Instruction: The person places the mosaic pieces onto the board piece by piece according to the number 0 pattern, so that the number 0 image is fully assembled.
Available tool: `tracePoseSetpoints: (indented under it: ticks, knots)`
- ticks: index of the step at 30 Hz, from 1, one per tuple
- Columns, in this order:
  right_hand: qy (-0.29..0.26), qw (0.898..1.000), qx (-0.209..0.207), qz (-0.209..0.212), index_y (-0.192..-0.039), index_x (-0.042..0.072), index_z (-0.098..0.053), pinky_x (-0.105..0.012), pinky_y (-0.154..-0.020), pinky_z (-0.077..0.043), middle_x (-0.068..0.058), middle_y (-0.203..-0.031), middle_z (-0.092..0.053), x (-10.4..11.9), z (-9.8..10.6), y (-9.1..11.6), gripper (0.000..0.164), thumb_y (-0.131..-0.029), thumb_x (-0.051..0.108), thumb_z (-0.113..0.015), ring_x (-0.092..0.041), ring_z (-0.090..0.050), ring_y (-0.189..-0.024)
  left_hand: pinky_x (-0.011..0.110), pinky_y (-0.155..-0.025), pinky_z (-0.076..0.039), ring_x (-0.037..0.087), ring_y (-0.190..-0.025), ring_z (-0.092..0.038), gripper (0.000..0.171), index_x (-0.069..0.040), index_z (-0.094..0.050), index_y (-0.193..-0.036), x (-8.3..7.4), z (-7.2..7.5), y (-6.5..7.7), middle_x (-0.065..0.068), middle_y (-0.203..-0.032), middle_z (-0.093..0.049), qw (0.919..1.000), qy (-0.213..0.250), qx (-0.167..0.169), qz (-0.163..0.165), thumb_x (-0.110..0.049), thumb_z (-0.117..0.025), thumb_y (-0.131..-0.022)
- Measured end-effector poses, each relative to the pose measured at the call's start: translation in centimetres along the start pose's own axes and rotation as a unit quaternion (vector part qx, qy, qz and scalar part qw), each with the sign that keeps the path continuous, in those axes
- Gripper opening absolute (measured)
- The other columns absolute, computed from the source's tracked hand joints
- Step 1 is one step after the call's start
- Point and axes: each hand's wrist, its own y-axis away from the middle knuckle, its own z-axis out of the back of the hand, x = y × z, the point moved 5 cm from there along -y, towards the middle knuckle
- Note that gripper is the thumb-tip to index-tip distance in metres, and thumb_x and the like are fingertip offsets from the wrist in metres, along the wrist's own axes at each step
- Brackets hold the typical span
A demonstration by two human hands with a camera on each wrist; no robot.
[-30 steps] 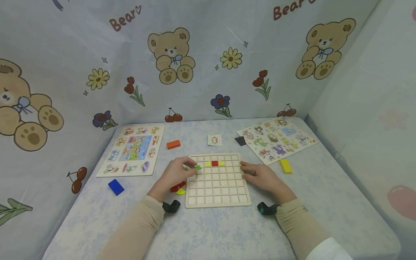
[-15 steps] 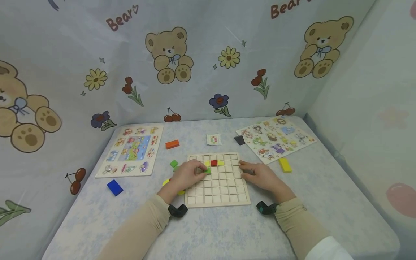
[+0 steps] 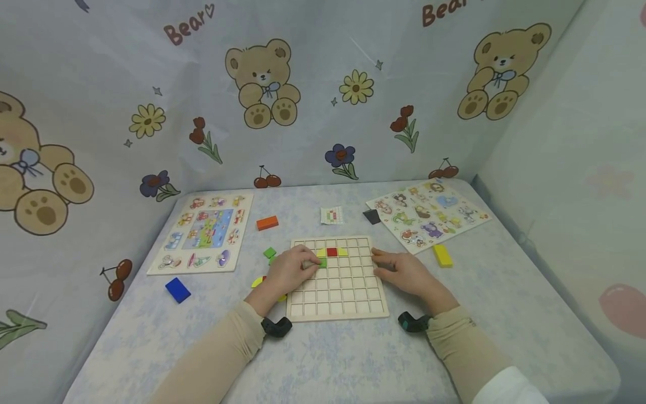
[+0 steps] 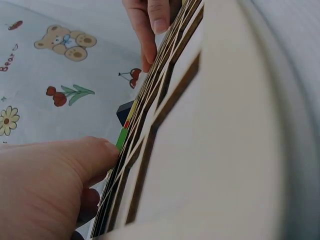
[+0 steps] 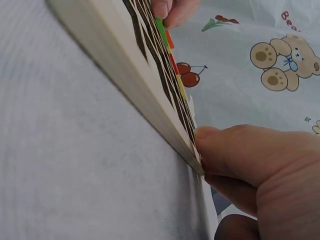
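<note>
A wooden grid board (image 3: 338, 319) lies flat on the table. In its second row from the back sit a red square tile (image 3: 331, 252) and yellow pieces (image 3: 342, 252) on either side of it. My left hand (image 3: 290, 272) is over the board's left part, thumb and fingers pinching the edge of a green tile (image 3: 323, 262) at a cell just in front of the left yellow piece. In the left wrist view the thumb touches that green tile (image 4: 121, 138). My right hand (image 3: 406, 274) grips the board's right edge, thumb on top; its lower fingers are partly hidden.
Left of the board lie a loose green tile (image 3: 270, 252) and yellow pieces (image 3: 258, 281), partly covered by the left hand. Around stand blue (image 3: 178, 290), orange (image 3: 267, 223) and yellow blocks (image 3: 442, 256), a dark piece (image 3: 372, 216), a small pattern card (image 3: 332, 215) and two picture boards (image 3: 237, 224).
My left hand has carried the green tile rightward from the board's left edge to the cell in front of the left yellow piece, where it now lies lower. My right hand has stayed put.
</note>
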Motion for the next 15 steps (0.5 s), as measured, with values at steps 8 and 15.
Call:
tracePoseSetpoints:
  ticks: [8, 15]
  knots:
    - [0.003, 1.0, 0.001, 0.004, -0.138, 0.012, -0.066, -0.053, -0.109, -0.045, -0.001, -0.154, -0.052, 0.1, -0.1, -0.1, 0.043, -0.099, 0.029, -0.069, -0.032, -0.051, -0.14, 0.024, -0.052, -0.043, 0.004, -0.062, -0.051, 0.011, -0.03, -0.081, -0.104, 0.2, 0.1, 0.0, -0.012, -0.104, -0.067, 0.9999, 0.004, -0.001, 0.013, -0.034, -0.074, -0.096]
    - [0.013, 1.0, -0.002, 0.011, -0.138, 0.012, -0.066, -0.053, -0.11, -0.044, -0.002, -0.154, -0.052, 0.0, 0.0, -0.1, 0.043, -0.099, 0.028, -0.07, -0.033, -0.052, -0.139, 0.031, -0.063, -0.051, 0.017, -0.089, -0.068, 0.022, -0.03, -0.078, -0.117, 1.7, 1.6, 0.3, -0.003, -0.125, -0.07, 0.9913, 0.035, -0.041, 0.12, -0.039, -0.067, -0.1]
